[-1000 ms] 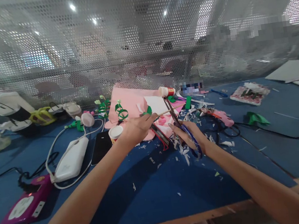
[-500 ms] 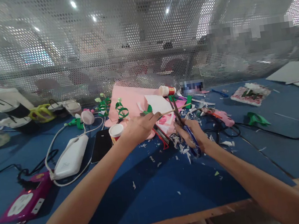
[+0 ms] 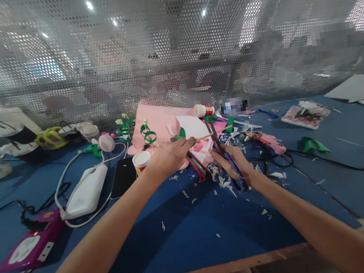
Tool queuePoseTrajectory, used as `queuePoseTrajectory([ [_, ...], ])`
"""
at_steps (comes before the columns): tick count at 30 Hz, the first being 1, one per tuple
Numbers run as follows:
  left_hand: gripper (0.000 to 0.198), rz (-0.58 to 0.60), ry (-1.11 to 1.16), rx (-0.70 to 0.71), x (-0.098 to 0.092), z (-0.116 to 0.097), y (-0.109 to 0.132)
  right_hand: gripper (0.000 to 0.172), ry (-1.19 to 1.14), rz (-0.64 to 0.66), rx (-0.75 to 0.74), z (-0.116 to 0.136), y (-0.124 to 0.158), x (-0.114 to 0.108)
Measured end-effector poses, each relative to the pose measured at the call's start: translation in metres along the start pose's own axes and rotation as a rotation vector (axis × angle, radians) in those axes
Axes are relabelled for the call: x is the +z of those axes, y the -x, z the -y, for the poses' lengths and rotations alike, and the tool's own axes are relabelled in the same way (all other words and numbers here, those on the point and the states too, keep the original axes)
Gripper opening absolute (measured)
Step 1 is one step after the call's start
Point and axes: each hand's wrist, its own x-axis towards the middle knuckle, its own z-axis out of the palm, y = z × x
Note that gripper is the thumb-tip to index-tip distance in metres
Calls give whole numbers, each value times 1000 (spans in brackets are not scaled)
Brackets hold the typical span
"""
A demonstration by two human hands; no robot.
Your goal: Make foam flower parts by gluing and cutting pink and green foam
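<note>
In my left hand, closed in a pinch, is one end of a thin tan wooden stick that points to the right. My right hand is wrapped round the blue handles of a pair of scissors. Their dark blades point away from me and cross the stick part way along. Whether the blades press on it, I cannot tell. Beneath the hands lie pink paper, a white sheet and many white paper scraps. A lidded paper cup stands beside my left wrist.
At left are a white power bank with cables, a purple power strip and a black phone. A pink glue gun with a black cord lies at right. Stacked paper cups rest before a perforated metal screen.
Almost nothing differs. The scissors and my right hand have shifted very slightly; my left hand keeps its hold on the stick.
</note>
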Motion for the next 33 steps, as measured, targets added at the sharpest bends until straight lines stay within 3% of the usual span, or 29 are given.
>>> queuePoseTrajectory([
  [6,49,58,1,27,-6,-1,1,33,-75,26,-68,-3,2,3],
  [13,51,59,73,7,-8,-3,1,27,71,-9,-135,1,-1,-2],
  [22,49,43,80,-77,-7,-10,-1,12,17,-8,-53,-4,-3,-4],
  [26,37,77,441,-170,-13,-7,-6,9,90,-32,-93,-4,-4,-6],
  [30,36,384,1067,-187,-14,4,-7,5,186,-43,-187,-6,-6,-6],
  [33,36,545,1317,-180,-11,13,-5,5,206,-33,-234,-7,-6,-5],
])
